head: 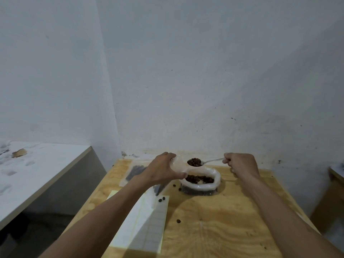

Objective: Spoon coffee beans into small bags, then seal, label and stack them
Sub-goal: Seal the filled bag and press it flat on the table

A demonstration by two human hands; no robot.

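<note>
The left hand (163, 170) is curled around a small bag (177, 164) of thin, cloudy plastic, thumb and fingers pinching its sides so the mouth faces right; most of the bag is hidden behind the palm. The right hand (240, 164) is closed in a fist on the slim metal handle of a spoon (206, 162), whose oval bowl is heaped with dark, glossy coffee beans (194, 162) and sits just at the small bag's mouth, between the two hands.

Below the spoon and between the wrists stands a larger bag (201, 180) of soft white plastic, its rim rolled down into a thick, wrinkled collar, with more beans (199, 179) lying in a shallow layer inside. Its clear base shows a dark mass (beans, most likely, though the blur makes that hard to confirm).

The surface (223, 226) is pale plywood with wavy grain. A few loose beans (161, 199) lie scattered under the left wrist and nearer the viewer. Beneath the left forearm rests a flat sheet of white labels (149, 220) on yellowish backing, faintly gridded, partly covered by the arm. Beyond the left hand lie flat clear bags (133, 173) with something dark among them, too blurred to identify. Both forearms run off the bottom edge.
</note>
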